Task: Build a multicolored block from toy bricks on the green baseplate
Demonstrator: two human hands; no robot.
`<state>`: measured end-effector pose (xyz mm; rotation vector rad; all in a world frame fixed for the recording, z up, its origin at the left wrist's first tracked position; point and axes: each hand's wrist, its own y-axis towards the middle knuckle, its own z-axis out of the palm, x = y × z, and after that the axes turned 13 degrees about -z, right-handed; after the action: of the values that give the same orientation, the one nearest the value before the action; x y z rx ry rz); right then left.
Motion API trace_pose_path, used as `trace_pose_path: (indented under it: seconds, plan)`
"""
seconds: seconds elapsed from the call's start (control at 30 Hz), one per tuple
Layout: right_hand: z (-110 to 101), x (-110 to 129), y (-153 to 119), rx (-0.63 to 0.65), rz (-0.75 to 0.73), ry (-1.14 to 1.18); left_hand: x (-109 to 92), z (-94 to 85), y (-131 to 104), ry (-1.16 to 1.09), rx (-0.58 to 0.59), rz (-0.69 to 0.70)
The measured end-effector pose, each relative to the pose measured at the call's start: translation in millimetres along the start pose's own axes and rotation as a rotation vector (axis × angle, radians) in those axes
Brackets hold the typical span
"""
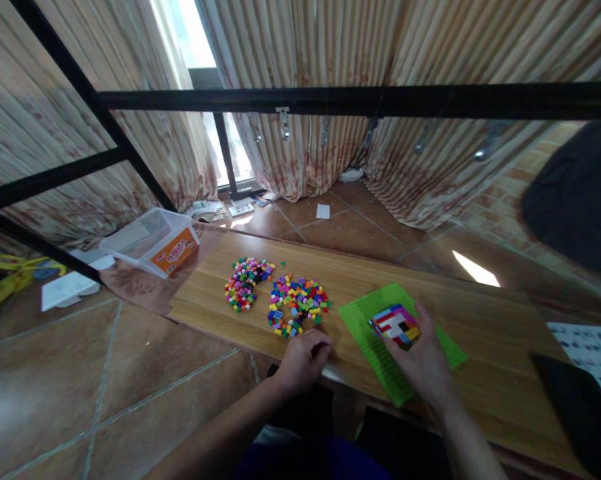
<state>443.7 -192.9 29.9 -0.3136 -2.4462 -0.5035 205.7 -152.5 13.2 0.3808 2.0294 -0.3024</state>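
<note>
On a green studded baseplate [367, 323] lies a block of joined toy building bricks [395, 325] in red, white, blue, pink, yellow and black. My right hand [425, 363] spans that block, thumb at its near edge and fingers at its far right side. At the table's near edge, my left hand [305, 357] is closed with curled fingers; whatever they may hold is hidden. Just beyond it lies a loose pile of small multicoloured bricks [303, 297]. Farther left, a second pile of bricks [240, 283] forms a curved heap.
The bricks and baseplate are on a long wooden table [205, 313]. A clear plastic bin [150, 240] with an orange label stands beyond its left end. Black metal bars [330, 100] cross ahead, before striped curtains [305, 53]. A dark object [575, 413] and a printed sheet [587, 353] are at right.
</note>
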Motion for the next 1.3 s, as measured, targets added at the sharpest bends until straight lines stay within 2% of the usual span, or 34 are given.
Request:
trace_pose_path:
  seconds: [0.1, 0.2, 0.33, 0.43, 0.63, 0.83, 1.0, 1.13, 1.23, 1.3]
  plan:
    - [-17.7, -25.3, 2.7, 0.143, -0.112, 0.062, 0.0, -0.7, 0.2, 0.010, 0.003, -0.002]
    - [-29.4, -35.3, 7.3, 0.282, -0.223, 0.120, -0.1, -2.7, 0.9, 0.004, 0.013, -0.009]
    - [-34.0, -20.9, 14.5, 0.483, -0.297, 0.169, 0.1, -5.0, 1.2, -0.009, 0.029, -0.013]
    - [-31.5, -6.0, 17.3, 0.533, -0.331, 0.178, 0.3, -5.4, 0.8, -0.007, 0.048, -0.012]
    - [-26.4, -5.4, 9.1, 0.471, -0.342, 0.184, 1.6, -4.3, 0.7, -0.005, 0.041, -0.019]
    - [-17.0, -11.1, -0.4, 0.380, -0.245, 0.185, 0.0, -3.7, 1.7, -0.028, 0.034, -0.027]
    - [-7.7, -12.7, -3.9, 0.305, -0.221, 0.150, -7.5, -11.8, -4.0, -0.098, 0.011, -0.072]
    - [-3.0, -18.6, -5.6, 0.236, -0.212, 0.116, -6.9, -36.1, -11.6, -0.103, -0.090, -0.068]
    - [-0.1, -24.2, -5.3, 0.231, -0.213, 0.094, 5.7, -67.8, -15.1, -0.061, -0.201, -0.067]
    - [1.2, -27.4, -4.3, 0.253, -0.208, 0.083, 19.5, -93.6, -16.5, -0.037, -0.313, -0.132]
